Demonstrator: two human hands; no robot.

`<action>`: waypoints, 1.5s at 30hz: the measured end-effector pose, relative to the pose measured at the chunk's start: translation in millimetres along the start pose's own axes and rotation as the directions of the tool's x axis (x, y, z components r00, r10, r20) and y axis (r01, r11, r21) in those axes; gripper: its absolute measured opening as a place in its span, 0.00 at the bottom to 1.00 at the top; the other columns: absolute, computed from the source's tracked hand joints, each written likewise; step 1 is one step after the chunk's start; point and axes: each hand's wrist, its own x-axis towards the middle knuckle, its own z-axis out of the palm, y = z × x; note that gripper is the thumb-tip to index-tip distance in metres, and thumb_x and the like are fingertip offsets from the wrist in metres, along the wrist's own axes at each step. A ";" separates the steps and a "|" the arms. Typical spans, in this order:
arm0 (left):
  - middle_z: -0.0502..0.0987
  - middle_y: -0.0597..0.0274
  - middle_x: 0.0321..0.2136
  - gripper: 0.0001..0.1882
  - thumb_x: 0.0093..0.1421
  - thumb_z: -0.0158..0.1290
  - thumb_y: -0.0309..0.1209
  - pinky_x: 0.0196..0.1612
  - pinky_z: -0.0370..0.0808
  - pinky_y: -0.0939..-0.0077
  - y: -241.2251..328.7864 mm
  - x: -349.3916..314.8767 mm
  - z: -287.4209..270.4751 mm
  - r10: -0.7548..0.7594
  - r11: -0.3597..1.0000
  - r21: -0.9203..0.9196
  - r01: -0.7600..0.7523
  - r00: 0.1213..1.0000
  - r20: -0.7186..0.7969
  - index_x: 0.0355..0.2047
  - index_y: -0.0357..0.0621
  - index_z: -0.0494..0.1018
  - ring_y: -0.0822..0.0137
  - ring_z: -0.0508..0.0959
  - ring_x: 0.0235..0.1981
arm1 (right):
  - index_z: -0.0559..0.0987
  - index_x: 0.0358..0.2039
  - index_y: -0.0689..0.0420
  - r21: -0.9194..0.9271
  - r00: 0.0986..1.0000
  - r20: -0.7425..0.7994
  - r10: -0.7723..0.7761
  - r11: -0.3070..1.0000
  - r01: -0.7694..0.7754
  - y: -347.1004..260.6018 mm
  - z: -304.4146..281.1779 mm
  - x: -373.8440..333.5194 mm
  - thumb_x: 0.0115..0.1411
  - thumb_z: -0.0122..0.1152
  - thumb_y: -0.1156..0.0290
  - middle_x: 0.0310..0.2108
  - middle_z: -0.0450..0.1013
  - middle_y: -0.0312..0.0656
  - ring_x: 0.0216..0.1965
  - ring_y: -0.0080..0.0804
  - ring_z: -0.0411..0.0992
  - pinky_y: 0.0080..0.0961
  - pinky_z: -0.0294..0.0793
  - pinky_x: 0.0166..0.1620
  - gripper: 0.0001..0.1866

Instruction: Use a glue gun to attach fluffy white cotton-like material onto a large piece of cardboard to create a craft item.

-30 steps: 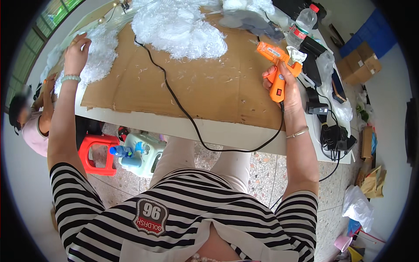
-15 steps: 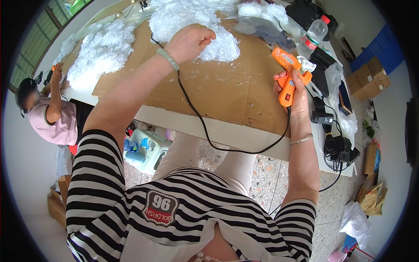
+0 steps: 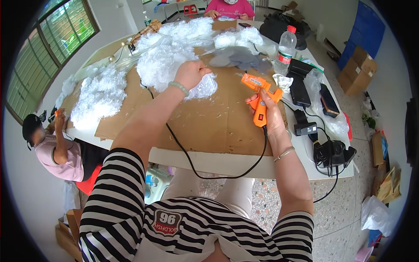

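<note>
My right hand (image 3: 271,114) is wrapped round an orange hot glue gun (image 3: 260,108), its nozzle pointing up and left over the brown cardboard (image 3: 218,126). A black cord runs from the gun's handle, loops past the table's near edge and comes up beside my left forearm. My left hand (image 3: 191,75) is closed, fingertips pinched together, at the near end of a pile of shredded white film (image 3: 159,67). Whatever the fingers hold is hidden. The glue gun and the left hand are well apart. Grey translucent discs (image 3: 240,59) lie beyond the gun.
To the right stand a clear bottle with a red cap (image 3: 286,50), black boxes (image 3: 300,92) and a charger with cables (image 3: 334,153). More white shreds (image 3: 98,96) lie left. One person (image 3: 59,150) sits at the left, another (image 3: 231,8) at the far side.
The view has tilted up, bringing the far side of the table and a person in pink into sight. My right hand has brought the glue gun closer to my left hand, which stays closed.
</note>
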 end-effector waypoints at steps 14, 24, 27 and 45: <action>0.77 0.65 0.23 0.05 0.54 0.56 0.27 0.32 0.72 0.83 -49.3 25.4 -81.2 -0.329 0.896 -0.359 0.260 0.934 -0.144 0.28 0.38 0.75 0.77 0.75 0.25 | 0.73 0.37 0.54 -0.050 1.000 -0.024 0.018 0.999 -0.019 -5.0 3.7 -2.4 0.60 0.52 0.54 0.26 0.74 0.37 0.24 0.21 0.69 0.18 0.68 0.28 0.17; 0.77 0.65 0.21 0.11 0.54 0.58 0.34 0.29 0.73 0.84 -65.9 1.9 -99.0 -0.453 0.850 -0.360 0.385 0.883 -0.123 0.26 0.37 0.74 0.77 0.76 0.22 | 0.72 0.35 0.54 -0.053 1.000 -0.018 0.001 0.999 -0.002 -4.5 11.0 -8.1 0.60 0.52 0.54 0.28 0.74 0.39 0.22 0.24 0.69 0.19 0.67 0.25 0.15; 0.76 0.64 0.20 0.15 0.54 0.58 0.38 0.28 0.72 0.82 -68.6 -1.7 -91.4 -0.415 0.887 -0.263 0.378 0.905 -0.097 0.26 0.36 0.74 0.75 0.76 0.21 | 0.72 0.35 0.54 -0.079 1.000 0.021 0.014 0.997 -0.012 -1.9 6.3 -5.3 0.60 0.52 0.54 0.28 0.73 0.40 0.22 0.24 0.69 0.19 0.66 0.25 0.15; 0.71 0.71 0.25 0.15 0.53 0.47 0.17 0.26 0.65 0.86 -35.3 26.7 -111.6 0.001 0.968 -0.248 -0.036 0.990 -0.140 0.39 0.44 0.74 0.79 0.67 0.23 | 0.74 0.34 0.56 -0.090 0.998 -0.058 -0.022 0.996 0.016 -2.9 11.9 -7.4 0.61 0.50 0.54 0.26 0.74 0.40 0.22 0.23 0.67 0.19 0.67 0.27 0.17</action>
